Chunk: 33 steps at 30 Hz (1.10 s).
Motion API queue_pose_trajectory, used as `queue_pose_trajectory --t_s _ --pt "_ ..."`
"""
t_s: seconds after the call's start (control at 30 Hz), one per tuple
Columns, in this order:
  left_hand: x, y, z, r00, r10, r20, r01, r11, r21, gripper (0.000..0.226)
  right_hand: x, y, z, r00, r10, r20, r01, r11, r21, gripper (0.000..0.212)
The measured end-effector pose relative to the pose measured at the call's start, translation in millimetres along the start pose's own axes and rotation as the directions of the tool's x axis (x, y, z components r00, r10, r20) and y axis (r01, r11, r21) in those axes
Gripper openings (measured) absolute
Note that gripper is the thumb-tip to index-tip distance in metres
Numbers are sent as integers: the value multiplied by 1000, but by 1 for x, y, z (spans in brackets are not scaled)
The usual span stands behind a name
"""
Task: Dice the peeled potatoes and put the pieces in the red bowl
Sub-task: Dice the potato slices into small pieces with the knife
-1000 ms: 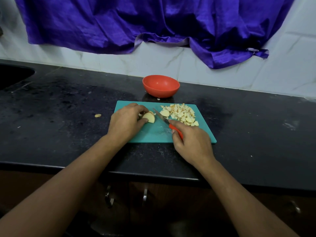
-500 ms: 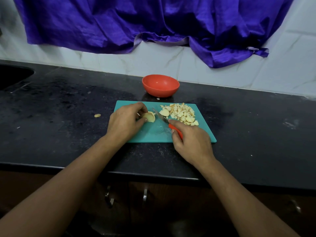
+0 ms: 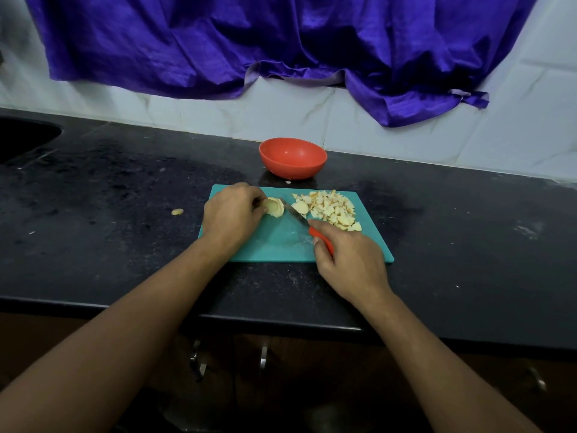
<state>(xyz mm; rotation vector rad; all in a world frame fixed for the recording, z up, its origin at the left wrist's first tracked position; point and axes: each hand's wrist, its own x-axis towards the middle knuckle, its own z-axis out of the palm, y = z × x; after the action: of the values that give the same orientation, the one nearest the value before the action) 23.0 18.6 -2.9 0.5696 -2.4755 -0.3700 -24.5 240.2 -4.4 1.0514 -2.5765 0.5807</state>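
On the teal cutting board my left hand holds a sliced piece of peeled potato with curled fingers at the board's back left. My right hand grips the red handle of a knife; its blade tip lies against the right side of that piece. A heap of diced potato covers the board's back right corner. Behind the board stands the red bowl, which looks empty.
A loose potato scrap lies on the black counter left of the board. A dark sink is at the far left. Purple cloth hangs on the tiled wall behind. The counter's front edge runs under my forearms.
My left hand has turned the potato piece and shifted its grip on it. The knife blade has moved left, from beside the diced heap up against the piece.
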Motion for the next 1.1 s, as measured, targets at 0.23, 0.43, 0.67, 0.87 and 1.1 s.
queue_pose_trajectory --t_s 0.23,0.43,0.67,0.87,1.1 --pt "-3 -4 -1 999 19 40 -13 989 -150 24 0 1 -1 992 107 -64 -108 994 -13 43" --pt "-1 -4 1 995 60 80 -49 991 -123 27 2 -2 -1 984 173 -46 -178 978 -112 42" --pt "0 -5 0 996 35 79 -27 994 -108 28 7 -13 4 998 67 -21 -69 987 -145 39" --pt "-2 -4 -3 997 -1 71 9 993 -116 28 30 -31 9 998 20 65 -9 986 -164 43" --pt "-5 -10 -5 995 -93 36 99 937 -335 19 36 -17 -4 982 187 -29 -189 977 -97 42"
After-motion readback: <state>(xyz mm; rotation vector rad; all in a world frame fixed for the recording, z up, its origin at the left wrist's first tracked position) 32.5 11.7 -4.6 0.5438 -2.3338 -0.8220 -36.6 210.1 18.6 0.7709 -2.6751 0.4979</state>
